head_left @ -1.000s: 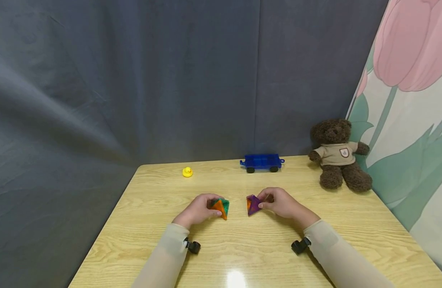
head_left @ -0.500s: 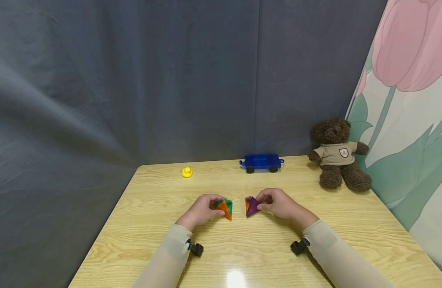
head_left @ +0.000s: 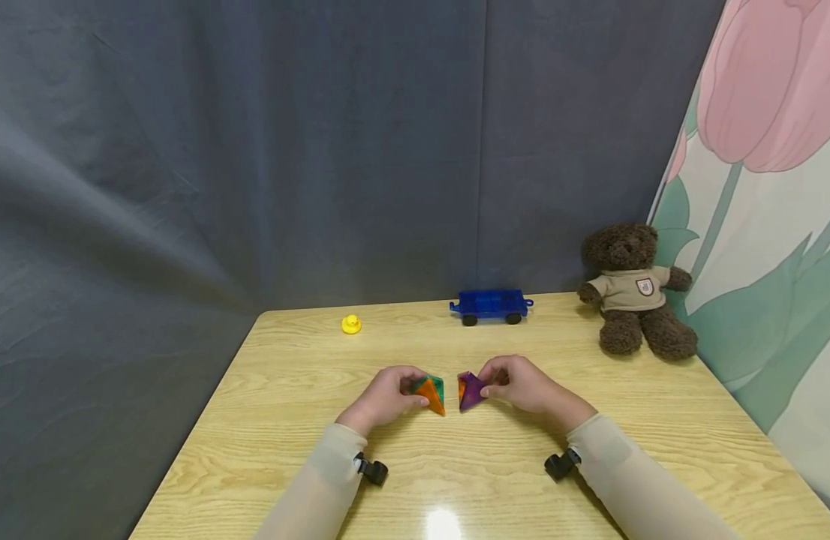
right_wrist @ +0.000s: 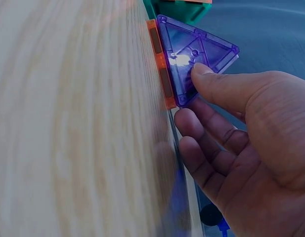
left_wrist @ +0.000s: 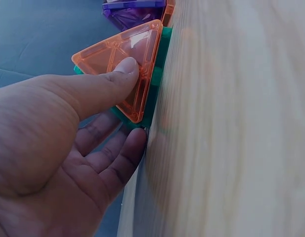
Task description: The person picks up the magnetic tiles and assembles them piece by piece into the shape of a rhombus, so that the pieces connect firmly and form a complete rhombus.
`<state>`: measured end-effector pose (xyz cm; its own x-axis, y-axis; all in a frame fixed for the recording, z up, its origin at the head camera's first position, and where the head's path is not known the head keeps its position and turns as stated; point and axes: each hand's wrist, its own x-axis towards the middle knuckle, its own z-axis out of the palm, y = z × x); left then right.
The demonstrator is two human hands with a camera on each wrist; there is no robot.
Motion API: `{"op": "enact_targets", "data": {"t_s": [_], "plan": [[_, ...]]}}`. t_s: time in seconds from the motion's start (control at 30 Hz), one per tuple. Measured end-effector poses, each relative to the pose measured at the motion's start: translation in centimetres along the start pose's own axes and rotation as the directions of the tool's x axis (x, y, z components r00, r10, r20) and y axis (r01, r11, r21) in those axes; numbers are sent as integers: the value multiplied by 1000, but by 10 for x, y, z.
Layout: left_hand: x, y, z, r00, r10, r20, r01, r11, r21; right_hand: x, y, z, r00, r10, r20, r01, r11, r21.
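Note:
My left hand [head_left: 386, 399] pinches a small pyramid of translucent triangular magnetic tiles, one orange tile [left_wrist: 125, 61] and green tiles [left_wrist: 157, 74] showing. The thumb presses the orange face, while the other fingers go behind. Opposite it, my right hand [head_left: 521, 384] pinches a similar pyramid with a purple tile [right_wrist: 192, 57] outward and an orange tile [right_wrist: 162, 64] along its base, low at the tabletop. Its thumb lies on the purple face. In the head view a narrow gap separates the two pyramids, whose points face each other.
Behind the hands, a yellow rubber duck [head_left: 350, 324] sits at the back left of the wooden table [head_left: 266, 450]. A blue toy wagon [head_left: 491, 304] stands near the back edge. A brown teddy bear [head_left: 631, 292] sits at the back right.
My left hand has slid its orange and green pyramid to the right. The right hand has shifted slightly left and nearer with the purple and orange one, so the gap has narrowed.

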<state>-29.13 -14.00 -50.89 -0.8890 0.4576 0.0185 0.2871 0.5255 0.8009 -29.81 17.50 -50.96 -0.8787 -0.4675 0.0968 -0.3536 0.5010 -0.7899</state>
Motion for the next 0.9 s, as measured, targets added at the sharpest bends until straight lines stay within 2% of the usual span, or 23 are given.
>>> {"op": "enact_targets", "data": {"t_s": [0.4, 0.9], "plan": [[4, 1, 7, 1000, -8, -16, 8, 1000, 7, 0, 1, 1, 1000, -25, 10, 25, 1000, -8], [2, 15, 14, 1000, -13, 4, 13, 1000, 22, -1, -2, 3, 999, -13, 37, 13, 1000, 6]]}}
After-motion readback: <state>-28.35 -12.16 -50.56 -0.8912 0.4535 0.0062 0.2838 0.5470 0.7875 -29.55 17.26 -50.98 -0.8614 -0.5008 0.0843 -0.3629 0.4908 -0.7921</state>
